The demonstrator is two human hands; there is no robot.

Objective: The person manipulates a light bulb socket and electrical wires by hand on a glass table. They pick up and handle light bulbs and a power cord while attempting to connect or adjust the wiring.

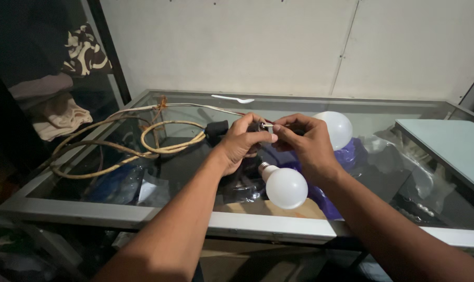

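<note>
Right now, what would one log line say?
left hand: grips black socket | right hand: pinches small metal part | white bulb: lying on glass counter

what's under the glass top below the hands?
Through the glass top: purple plastic, clear crumpled bags and something blue. The left hand, right hand and near bulb cover what lies directly beneath them.

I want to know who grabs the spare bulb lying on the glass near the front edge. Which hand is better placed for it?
Probably the right hand: the loose bulb lies just beneath its wrist. The left hand is also close, but it grips the small dark fitting at the cable's end.
</note>
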